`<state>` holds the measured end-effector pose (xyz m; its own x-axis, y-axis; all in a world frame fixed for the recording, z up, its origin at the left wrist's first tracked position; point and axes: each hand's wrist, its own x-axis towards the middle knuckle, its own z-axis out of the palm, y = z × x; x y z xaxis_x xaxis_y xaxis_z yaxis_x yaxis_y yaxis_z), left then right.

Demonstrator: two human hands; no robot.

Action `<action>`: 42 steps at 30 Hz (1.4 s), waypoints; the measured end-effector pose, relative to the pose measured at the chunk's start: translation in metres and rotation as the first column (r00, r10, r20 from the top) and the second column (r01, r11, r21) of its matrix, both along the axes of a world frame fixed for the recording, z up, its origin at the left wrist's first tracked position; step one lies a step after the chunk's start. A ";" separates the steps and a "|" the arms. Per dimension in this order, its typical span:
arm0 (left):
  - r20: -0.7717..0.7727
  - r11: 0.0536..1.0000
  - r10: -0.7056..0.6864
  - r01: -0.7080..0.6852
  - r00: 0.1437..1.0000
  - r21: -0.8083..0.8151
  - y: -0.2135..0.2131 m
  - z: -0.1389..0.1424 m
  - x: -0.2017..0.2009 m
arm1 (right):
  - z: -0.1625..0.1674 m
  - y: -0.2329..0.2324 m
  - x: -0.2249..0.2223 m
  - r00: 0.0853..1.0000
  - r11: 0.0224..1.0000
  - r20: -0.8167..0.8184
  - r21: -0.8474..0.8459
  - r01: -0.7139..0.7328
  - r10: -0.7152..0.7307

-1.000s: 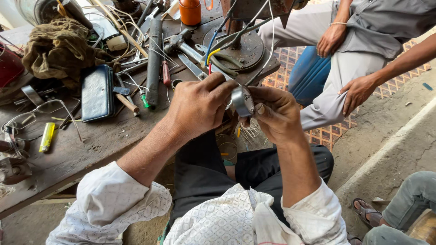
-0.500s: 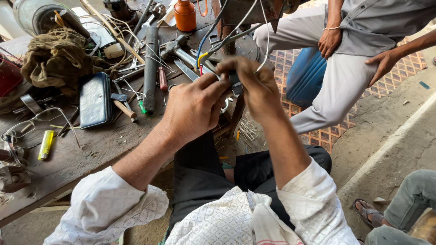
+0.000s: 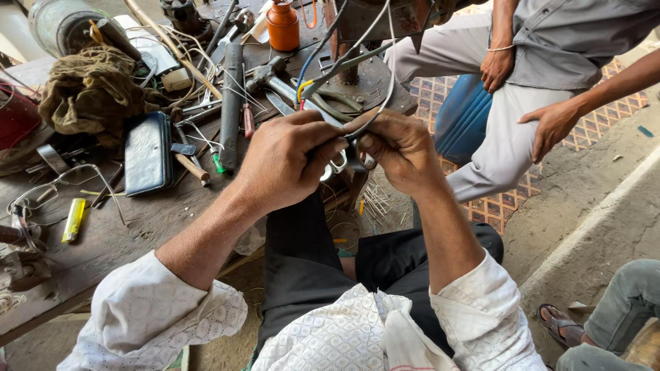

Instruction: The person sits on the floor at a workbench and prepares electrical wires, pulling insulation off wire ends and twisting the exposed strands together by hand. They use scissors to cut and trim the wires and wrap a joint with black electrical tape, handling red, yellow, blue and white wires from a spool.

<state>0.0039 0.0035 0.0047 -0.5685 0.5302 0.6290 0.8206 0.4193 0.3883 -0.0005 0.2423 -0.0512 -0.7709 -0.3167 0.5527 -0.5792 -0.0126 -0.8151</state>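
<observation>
Left hand (image 3: 285, 161) and right hand (image 3: 399, 148), both closed, pinch a thin grey insulated wire (image 3: 375, 117) with small metal scissors (image 3: 338, 163) at centre, beyond the cluttered wooden workbench (image 3: 124, 233); the wire appears uncut, work under way

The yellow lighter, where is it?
In the head view the yellow lighter lies at the far left on the wooden workbench, below the bent wire and left of the dark wallet, away from both hands.

Orange bottle (image 3: 283, 25) standing at 12 o'clock, dark wallet (image 3: 147, 153) and yellow lighter (image 3: 73, 220) lying at 9, w/ blue drum (image 3: 463, 117) sitting at 2.
</observation>
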 end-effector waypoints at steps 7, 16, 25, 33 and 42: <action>-0.308 0.982 0.161 -0.185 0.938 -0.049 0.004 -0.011 -0.002 | -0.003 -0.022 0.018 0.873 0.728 0.310 -0.682 -0.071 0.376; -0.263 0.988 0.138 -0.150 0.955 -0.027 0.005 -0.010 0.004 | 0.011 -0.033 0.020 0.970 0.926 0.243 -0.368 0.083 0.009; -0.219 0.988 0.140 -0.149 0.966 -0.027 0.008 -0.007 0.007 | 0.016 -0.046 -0.019 0.974 0.947 0.218 -0.298 0.121 -0.056; 0.092 0.994 -0.106 0.108 0.990 -0.023 0.001 0.010 -0.004 | 0.004 -0.008 -0.005 0.994 0.984 0.072 -0.160 -0.074 0.087; 0.157 0.993 -0.100 0.089 0.982 0.079 0.004 0.003 -0.009 | -0.005 0.000 -0.002 0.997 0.998 0.075 -0.055 0.019 -0.015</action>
<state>-0.0056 0.0076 0.0075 -0.6146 0.5436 0.5717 0.7798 0.3092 0.5443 -0.0023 0.2422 -0.0564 -0.8159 -0.2734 0.5095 -0.5170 -0.0495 -0.8546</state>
